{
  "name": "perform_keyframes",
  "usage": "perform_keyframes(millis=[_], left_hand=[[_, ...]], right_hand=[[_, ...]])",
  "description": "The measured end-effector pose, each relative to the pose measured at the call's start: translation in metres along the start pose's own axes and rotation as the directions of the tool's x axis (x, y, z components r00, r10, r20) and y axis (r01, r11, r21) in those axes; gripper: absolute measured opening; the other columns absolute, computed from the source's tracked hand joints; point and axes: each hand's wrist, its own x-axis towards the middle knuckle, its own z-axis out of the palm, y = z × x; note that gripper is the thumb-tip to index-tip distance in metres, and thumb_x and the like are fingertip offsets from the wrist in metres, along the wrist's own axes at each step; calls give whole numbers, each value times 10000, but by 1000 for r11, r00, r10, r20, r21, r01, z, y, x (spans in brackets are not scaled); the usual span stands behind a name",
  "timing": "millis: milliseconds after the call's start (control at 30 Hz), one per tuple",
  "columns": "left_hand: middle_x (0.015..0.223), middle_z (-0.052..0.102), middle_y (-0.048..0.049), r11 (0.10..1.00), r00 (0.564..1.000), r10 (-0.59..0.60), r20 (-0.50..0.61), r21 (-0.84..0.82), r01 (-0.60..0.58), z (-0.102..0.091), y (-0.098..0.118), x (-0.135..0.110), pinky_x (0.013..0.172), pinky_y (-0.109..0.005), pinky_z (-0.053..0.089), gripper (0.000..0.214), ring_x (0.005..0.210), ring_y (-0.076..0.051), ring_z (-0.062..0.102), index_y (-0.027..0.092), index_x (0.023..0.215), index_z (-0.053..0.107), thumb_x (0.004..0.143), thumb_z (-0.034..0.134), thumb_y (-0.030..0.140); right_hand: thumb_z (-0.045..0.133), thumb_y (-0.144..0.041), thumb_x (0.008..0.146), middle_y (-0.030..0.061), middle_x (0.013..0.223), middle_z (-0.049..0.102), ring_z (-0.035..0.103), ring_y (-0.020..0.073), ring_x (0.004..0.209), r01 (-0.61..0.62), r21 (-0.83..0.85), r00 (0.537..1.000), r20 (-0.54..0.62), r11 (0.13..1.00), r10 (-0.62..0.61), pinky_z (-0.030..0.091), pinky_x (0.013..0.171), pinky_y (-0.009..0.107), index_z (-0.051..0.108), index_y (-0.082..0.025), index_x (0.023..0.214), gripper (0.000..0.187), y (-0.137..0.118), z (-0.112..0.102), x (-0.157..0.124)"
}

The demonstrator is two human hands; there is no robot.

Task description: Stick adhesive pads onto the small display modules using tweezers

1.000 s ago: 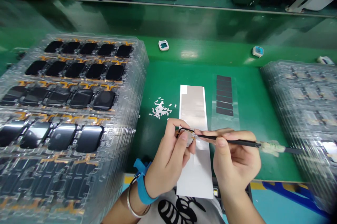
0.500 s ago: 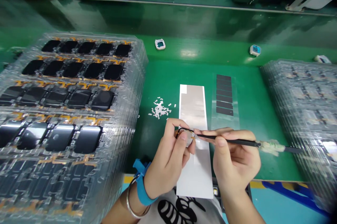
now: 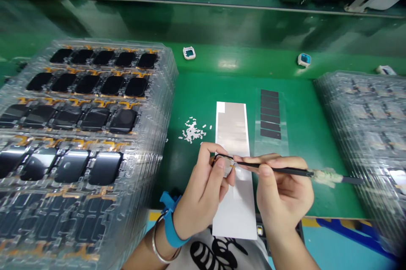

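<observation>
My left hand (image 3: 203, 189), with a blue strap on its wrist, pinches a small watch display module (image 3: 227, 166) between thumb and fingers. The module's pale back faces up and its dark rim shows at the top. In my right hand (image 3: 282, 189) is a pair of black tweezers (image 3: 290, 171), with tape wrapped near the rear end. The tweezer tips meet the module's right edge; what lies between them is too small to make out. Beneath both hands lies a long white sheet (image 3: 236, 215) with a grey backing area.
Stacked clear trays (image 3: 149, 105) of dark display modules fill the left. More clear trays (image 3: 358, 109) stand at right. Small white pieces (image 3: 193, 132) lie in a pile beside the sheet. A film with black strips (image 3: 270, 113) is to its right. Watch cases (image 3: 189, 53) sit farther back.
Both hands, the module and the tweezers stay almost in place. The watch cases at the back have shifted slightly to the left in view.
</observation>
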Motion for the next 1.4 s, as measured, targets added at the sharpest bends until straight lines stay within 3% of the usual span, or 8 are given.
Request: perform_keyframes(millis=[400, 667, 800, 1000, 1133, 1267, 1400], left_hand=[[696, 527, 78, 998, 998, 45, -38, 47, -44, -1, -3, 1, 436, -165, 256, 185, 446, -42, 295, 253, 1016, 415, 1090, 417, 422], [671, 546, 62, 990, 990, 88, -109, 120, -75, -1, -4, 2, 461, -181, 313, 220, 477, -65, 407, 241, 974, 421, 1065, 479, 433], [643, 542, 76, 986, 990, 87, -114, 152, -69, -1, -4, 2, 447, -174, 306, 220, 446, -58, 377, 242, 954, 412, 1055, 504, 416], [644, 484, 97, 978, 988, 73, -133, 203, -45, -2, -4, 3, 485, -182, 330, 218, 474, -62, 359, 249, 935, 375, 1022, 564, 315], [707, 542, 67, 945, 998, 64, -28, 324, -52, -1, -2, 2, 580, -228, 409, 150, 577, -98, 477, 248, 978, 379, 1048, 507, 284], [903, 672, -26, 865, 986, 81, 148, 480, -143, 4, 2, 1, 746, -311, 501, 59, 795, -156, 658, 236, 1071, 387, 1092, 333, 239], [1019, 724, -81, 707, 960, 39, 278, 671, -223, 18, 5, 5, 786, -355, 540, 142, 938, -227, 723, 213, 1107, 495, 1087, 361, 257]], right_hand=[[609, -64, 931, 25, 884, 738, 784, 188, 892, 32, -62, 999, 6, 998, -32, 694, 727, 304, 614, -217, 999, 167, -1, 1, 0], [605, -57, 923, 18, 852, 718, 782, 199, 880, 21, -18, 999, 30, 1000, -21, 698, 746, 349, 612, -213, 997, 172, -1, 2, 0], [596, -55, 932, 25, 866, 728, 777, 194, 876, 6, -5, 999, 39, 1000, -6, 698, 739, 356, 605, -212, 1006, 174, -1, 1, -2], [590, -72, 942, 28, 877, 723, 739, 182, 851, 53, 31, 993, -105, 998, -50, 669, 830, 436, 617, -207, 1000, 148, -5, -9, 6], [721, -75, 856, 5, 878, 729, 744, 148, 855, 68, -153, 972, -211, 986, -100, 637, 800, 283, 614, -208, 955, 197, -8, -37, 18], [782, -143, 826, 20, 882, 763, 765, 155, 751, -96, -273, 990, -125, 957, 64, 652, 704, 256, 610, -209, 935, 215, -8, -78, 19], [808, -194, 811, 22, 840, 752, 766, 160, 687, -150, -330, 987, -111, 932, 119, 663, 659, 249, 624, -195, 901, 205, -7, -101, 11]])
